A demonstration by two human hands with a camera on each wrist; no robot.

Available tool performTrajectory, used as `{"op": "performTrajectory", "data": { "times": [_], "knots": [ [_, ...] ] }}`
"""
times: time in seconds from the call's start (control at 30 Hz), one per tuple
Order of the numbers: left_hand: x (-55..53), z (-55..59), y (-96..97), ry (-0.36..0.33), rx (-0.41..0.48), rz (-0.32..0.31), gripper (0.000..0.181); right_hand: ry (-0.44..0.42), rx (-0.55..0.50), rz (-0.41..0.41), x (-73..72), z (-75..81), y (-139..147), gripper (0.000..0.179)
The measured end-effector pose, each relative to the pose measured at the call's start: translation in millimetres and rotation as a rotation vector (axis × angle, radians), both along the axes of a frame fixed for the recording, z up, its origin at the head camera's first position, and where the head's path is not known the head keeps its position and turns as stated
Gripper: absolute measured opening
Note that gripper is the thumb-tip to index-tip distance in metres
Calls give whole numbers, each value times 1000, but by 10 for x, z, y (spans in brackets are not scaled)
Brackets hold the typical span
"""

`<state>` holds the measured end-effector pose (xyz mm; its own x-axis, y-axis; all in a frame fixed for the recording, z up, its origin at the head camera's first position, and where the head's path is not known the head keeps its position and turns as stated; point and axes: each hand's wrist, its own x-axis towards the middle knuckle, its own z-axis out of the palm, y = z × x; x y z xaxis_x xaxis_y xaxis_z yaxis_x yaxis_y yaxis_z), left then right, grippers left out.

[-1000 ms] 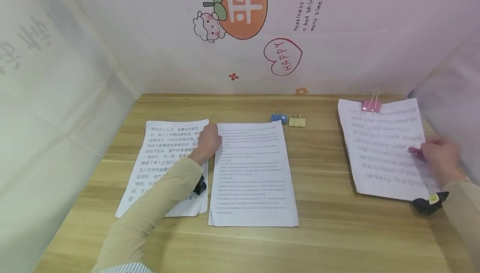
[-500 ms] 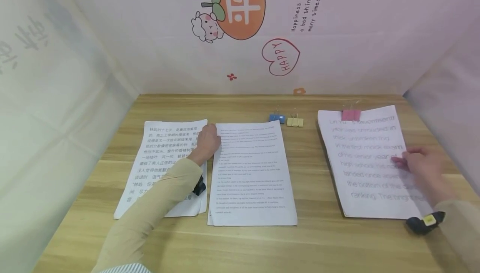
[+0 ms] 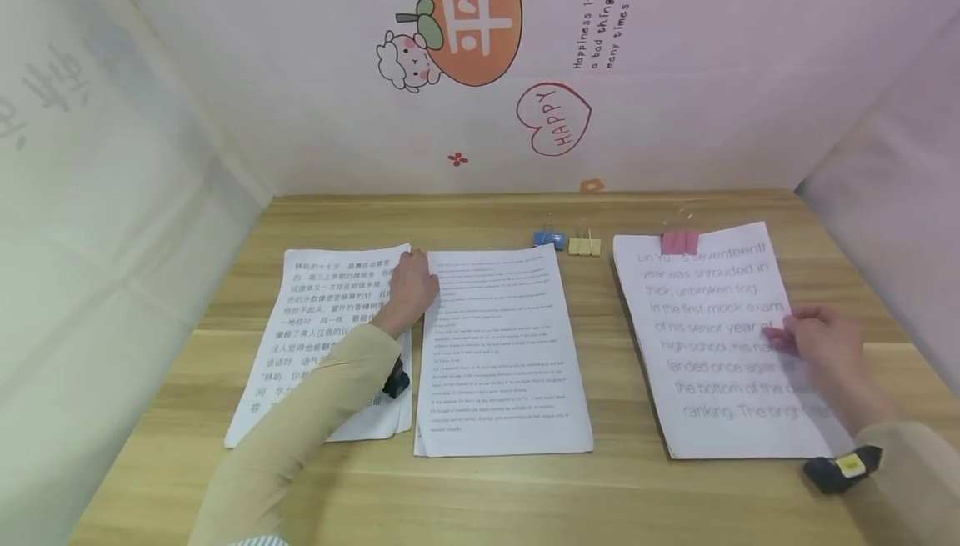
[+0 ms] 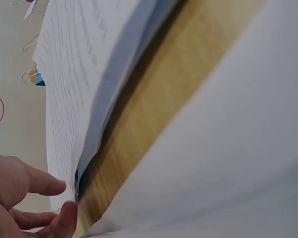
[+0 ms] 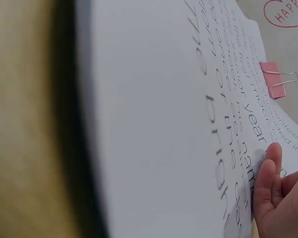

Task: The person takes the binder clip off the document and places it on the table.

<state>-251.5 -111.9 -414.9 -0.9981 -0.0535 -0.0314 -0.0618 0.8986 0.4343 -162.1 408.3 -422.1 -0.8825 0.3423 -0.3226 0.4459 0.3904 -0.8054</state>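
Note:
In the head view, my right hand (image 3: 825,354) grips the right edge of a stack of papers (image 3: 712,438) with large English print. A pink binder clip (image 3: 680,242) holds its top edge. In the right wrist view, the fingers (image 5: 265,186) lie over the sheet's edge, which bends. My left hand (image 3: 411,289) rests at the upper left edge of the middle stack of papers (image 3: 502,354) with small print. Up close, its thumb and fingers (image 4: 47,184) look relaxed beside the corner. The left stack of papers (image 3: 315,304), with Chinese text, lies partly beneath my left forearm.
A blue binder clip (image 3: 549,240) and a yellow binder clip (image 3: 585,246) sit on the wooden table (image 3: 517,500) behind the middle stack. Printed white cloth (image 3: 337,129) rises at the back and both sides. Bare wood separates the middle and right stacks.
My right hand has brought the clipped stack leftward and nearer to me. My left hand has stayed at the middle stack's edge. The head view has shifted slightly.

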Motion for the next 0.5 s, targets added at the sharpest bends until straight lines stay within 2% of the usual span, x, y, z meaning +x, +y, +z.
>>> {"op": "performTrajectory", "data": {
  "times": [0.13, 0.23, 0.33, 0.4, 0.5],
  "knots": [
    [31, 45, 102, 88, 50, -26, 39, 8, -1, 12, 95, -18, -23, 9],
    [85, 110, 245, 101, 133, -69, 41, 7, -16, 10, 145, -14, -54, 12],
    [145, 159, 430, 84, 194, -117, 39, 5, -29, -4, 175, -3, -97, 11],
    [183, 177, 567, 52, 247, -147, 37, 7, -28, -10, 189, 5, -122, 19],
    [230, 163, 782, -24, 316, -197, 34, 21, -48, -25, 204, 13, -156, 19]
  ]
}}
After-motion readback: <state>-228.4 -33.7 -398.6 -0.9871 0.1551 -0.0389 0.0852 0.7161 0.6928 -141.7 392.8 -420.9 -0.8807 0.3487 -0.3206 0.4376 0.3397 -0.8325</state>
